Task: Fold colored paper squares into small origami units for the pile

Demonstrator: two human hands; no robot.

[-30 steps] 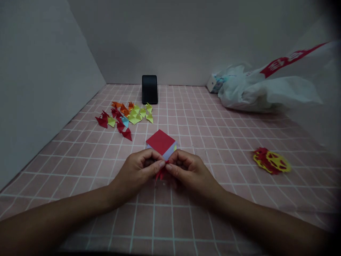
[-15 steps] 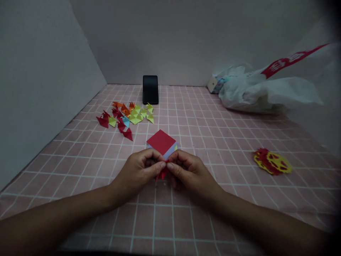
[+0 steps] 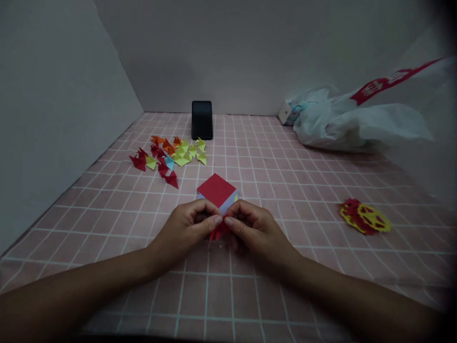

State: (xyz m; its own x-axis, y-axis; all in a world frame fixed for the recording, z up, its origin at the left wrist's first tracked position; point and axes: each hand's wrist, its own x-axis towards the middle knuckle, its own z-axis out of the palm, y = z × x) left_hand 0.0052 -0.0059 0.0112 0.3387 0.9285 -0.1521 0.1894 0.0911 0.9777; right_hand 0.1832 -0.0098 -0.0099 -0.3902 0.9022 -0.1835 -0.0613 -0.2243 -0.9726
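Observation:
Between my two hands is a small folded piece of red origami paper, mostly covered by the fingers. My left hand pinches it between thumb and forefinger from the left. From the right, my right hand pinches it the same way, and the thumb tips nearly meet. Just beyond the fingertips lies a stack of square paper, red on top, with lilac and yellow showing at its near edges. Farther off to the left is a cluster of small folded paper cranes in red, orange, yellow and light blue.
A black phone leans upright at the back. Yellow and red cut-out shapes lie on the right of the checked pink cloth. A white plastic bag and a patterned box stand at the back right. Walls border the table.
Both hands stay almost in place, still pinching the red paper. The small red points below the thumbs have shifted slightly.

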